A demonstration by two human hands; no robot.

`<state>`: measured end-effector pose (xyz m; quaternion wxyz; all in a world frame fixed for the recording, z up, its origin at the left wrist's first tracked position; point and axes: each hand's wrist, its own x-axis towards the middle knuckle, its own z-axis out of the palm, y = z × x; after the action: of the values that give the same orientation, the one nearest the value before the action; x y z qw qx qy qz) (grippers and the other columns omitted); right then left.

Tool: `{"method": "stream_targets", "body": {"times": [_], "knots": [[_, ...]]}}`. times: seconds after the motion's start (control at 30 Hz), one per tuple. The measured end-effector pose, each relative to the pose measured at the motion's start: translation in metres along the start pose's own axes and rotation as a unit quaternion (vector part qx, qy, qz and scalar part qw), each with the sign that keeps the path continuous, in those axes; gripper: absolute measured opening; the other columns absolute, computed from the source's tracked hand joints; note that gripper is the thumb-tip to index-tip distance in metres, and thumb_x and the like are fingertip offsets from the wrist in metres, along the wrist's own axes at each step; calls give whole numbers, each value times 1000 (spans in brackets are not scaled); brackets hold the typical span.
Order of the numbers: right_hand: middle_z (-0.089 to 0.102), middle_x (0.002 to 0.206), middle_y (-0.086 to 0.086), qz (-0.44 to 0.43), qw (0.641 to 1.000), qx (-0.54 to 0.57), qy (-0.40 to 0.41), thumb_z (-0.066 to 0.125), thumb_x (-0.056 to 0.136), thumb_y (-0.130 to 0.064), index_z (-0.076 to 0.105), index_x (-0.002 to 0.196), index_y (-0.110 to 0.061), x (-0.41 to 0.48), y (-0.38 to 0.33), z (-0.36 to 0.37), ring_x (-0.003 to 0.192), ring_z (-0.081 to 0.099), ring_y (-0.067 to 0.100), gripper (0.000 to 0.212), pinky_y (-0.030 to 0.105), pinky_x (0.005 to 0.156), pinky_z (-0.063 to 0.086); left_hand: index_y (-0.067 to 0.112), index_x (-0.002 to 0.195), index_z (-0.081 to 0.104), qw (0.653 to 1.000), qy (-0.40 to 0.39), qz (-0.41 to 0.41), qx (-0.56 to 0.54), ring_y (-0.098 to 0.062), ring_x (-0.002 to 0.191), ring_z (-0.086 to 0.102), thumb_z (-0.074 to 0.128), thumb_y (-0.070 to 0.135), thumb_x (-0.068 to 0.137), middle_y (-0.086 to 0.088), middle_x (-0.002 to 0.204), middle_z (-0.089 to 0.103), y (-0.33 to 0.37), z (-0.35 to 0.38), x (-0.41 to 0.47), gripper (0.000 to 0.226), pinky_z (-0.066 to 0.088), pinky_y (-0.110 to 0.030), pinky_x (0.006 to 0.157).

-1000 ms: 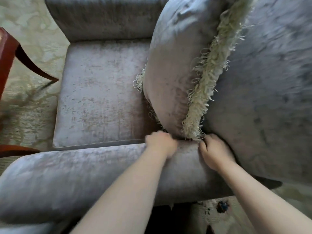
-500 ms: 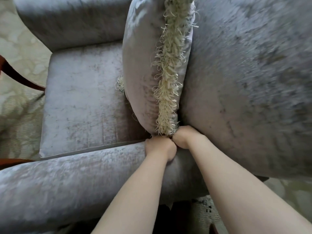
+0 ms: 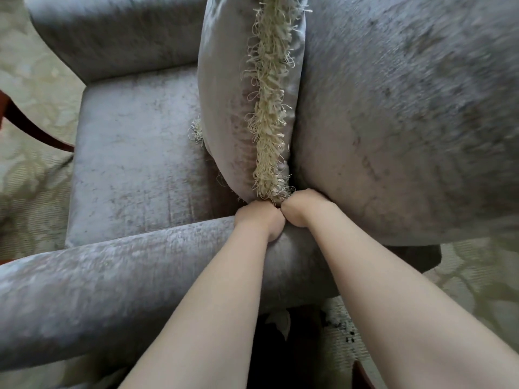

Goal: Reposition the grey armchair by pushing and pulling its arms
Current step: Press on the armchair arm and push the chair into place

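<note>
I look down on the grey armchair (image 3: 132,153), seen from its side. Its near arm (image 3: 112,282) runs across the lower left, its far arm (image 3: 112,35) along the top, its backrest (image 3: 407,122) fills the right. My left hand (image 3: 259,220) and my right hand (image 3: 302,210) sit side by side, touching, on the near arm where it meets the backrest. Both have fingers curled over the arm's inner edge, gripping it. A grey cushion (image 3: 224,94) with a cream fringe (image 3: 269,102) stands on edge against the backrest, its lower corner just above my hands.
A pale patterned carpet (image 3: 31,175) lies around the chair. A dark red wooden furniture leg (image 3: 31,127) curves in at the left edge. Dark floor space (image 3: 280,346) shows under the near arm between my forearms.
My right hand has slid left along the arm until it touches my left hand. The chair and cushion have shifted left in view and the cushion now shows edge-on.
</note>
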<state>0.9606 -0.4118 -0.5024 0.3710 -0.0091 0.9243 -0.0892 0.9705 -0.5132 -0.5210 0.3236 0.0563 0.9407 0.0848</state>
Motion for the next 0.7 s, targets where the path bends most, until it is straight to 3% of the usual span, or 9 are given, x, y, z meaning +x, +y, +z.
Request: {"method": "stream_targets", "body": {"times": [0.23,0.43,0.7], "knots": [[61,121,14,39,999,34,-4,43,87,-29,61,117,-9,-5,-9,22,106,59,33,40,28,76,42,9,108,61,999,0,21,29,-31,102,59,36,25,93,-12,115,63,-10,13,-19,34,40,-32,74],[63,117,16,-30,999,4,11,42,88,-14,62,110,-6,-2,-5,21,103,60,33,31,28,75,42,11,108,62,997,19,35,59,-32,102,57,32,24,93,-14,115,62,-11,19,-14,36,33,-33,73],[64,114,16,-62,997,-11,41,39,88,-13,63,106,-8,8,-3,29,100,60,36,30,30,69,39,6,115,58,999,-7,37,9,-35,110,54,30,20,93,-18,124,57,-18,19,-4,38,41,-35,83]]}}
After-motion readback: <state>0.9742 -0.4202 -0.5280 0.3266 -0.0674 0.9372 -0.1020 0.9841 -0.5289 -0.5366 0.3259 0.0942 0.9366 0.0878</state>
